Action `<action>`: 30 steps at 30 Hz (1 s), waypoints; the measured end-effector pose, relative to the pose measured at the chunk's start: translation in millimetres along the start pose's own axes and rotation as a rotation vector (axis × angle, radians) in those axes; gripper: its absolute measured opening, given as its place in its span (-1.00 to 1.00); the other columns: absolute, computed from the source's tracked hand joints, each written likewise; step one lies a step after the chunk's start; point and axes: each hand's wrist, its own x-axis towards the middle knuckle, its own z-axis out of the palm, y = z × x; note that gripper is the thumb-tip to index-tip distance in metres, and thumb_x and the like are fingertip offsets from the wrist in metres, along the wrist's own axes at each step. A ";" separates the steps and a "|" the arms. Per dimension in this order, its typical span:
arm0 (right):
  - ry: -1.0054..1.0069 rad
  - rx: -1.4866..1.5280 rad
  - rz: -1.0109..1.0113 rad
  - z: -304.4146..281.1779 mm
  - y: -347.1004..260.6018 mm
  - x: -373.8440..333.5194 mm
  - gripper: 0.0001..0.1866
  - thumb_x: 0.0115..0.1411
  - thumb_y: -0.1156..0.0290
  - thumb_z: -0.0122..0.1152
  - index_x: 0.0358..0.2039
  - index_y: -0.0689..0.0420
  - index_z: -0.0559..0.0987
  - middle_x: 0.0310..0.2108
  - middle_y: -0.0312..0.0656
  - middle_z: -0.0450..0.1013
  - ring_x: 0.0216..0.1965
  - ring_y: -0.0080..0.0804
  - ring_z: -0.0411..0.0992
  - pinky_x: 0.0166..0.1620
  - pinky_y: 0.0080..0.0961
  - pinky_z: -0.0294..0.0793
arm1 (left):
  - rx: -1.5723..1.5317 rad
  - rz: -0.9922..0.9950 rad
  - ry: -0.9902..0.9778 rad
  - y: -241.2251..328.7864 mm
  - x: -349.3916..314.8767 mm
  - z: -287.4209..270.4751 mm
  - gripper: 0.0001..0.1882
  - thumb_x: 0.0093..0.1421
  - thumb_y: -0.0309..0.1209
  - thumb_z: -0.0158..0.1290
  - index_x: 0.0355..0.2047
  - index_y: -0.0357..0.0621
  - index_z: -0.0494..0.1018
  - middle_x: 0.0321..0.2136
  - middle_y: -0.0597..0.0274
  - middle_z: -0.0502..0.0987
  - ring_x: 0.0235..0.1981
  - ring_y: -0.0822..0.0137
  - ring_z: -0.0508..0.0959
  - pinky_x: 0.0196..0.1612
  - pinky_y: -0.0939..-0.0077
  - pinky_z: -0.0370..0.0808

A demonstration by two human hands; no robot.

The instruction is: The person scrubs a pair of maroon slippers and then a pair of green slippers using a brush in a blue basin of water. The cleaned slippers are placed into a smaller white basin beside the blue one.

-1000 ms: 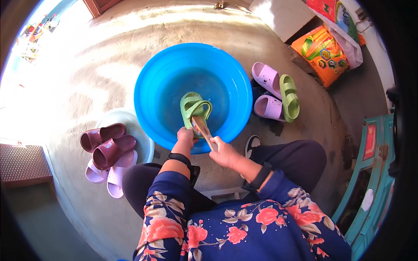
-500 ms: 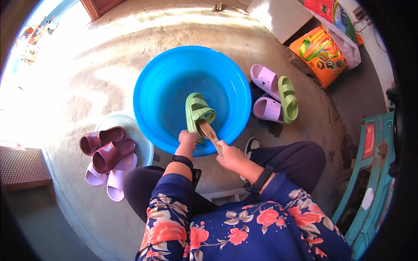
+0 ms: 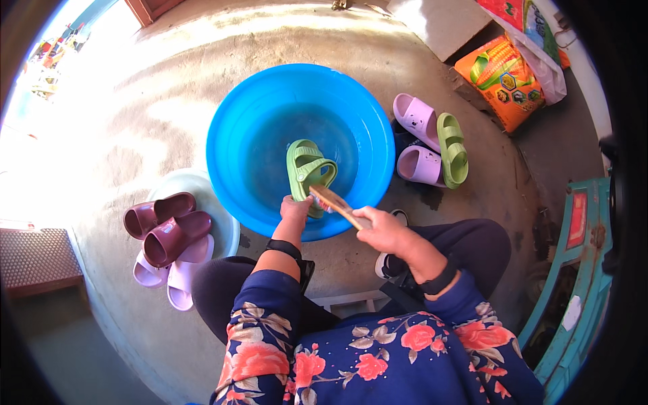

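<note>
A green two-strap sandal [image 3: 302,162] is held over the near side of a large blue basin [image 3: 233,121]. My left hand [image 3: 294,206] grips its heel end at the basin's near rim. In my right hand [image 3: 381,229] is the handle of a wooden scrub brush [image 3: 337,204]. The brush's head, bristles downward, is at the heel part of the sandal, close to my left fingers. Cloudy water [image 3: 270,142] lies in the bottom of the basin.
Right of the basin are lilac slides [image 3: 420,167] and another green sandal [image 3: 453,152]. Maroon slides [image 3: 177,237] and more lilac ones [image 3: 181,287] rest against a pale basin [image 3: 223,226] at left. An orange bag [image 3: 503,81] stands far right, a teal metal frame [image 3: 574,270] near right.
My right hand has drawn back to the right with the brush, whose head now sits out from the sandal's strap, bristles showing. My left hand keeps hold of the sandal.
</note>
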 end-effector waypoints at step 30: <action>0.192 -0.275 0.305 3.8 48.3 140.3 -0.59 -0.06 0.27 -0.02 -0.16 0.11 0.31 -0.23 0.03 0.37 -0.17 -0.02 0.32 -0.14 -0.22 0.30 | 0.489 0.145 0.087 8.4 -13.3 -2.5 -0.48 -0.15 -0.20 0.13 -0.22 -0.21 0.27 -0.26 -0.06 0.42 -0.21 0.02 0.43 -0.17 0.29 0.37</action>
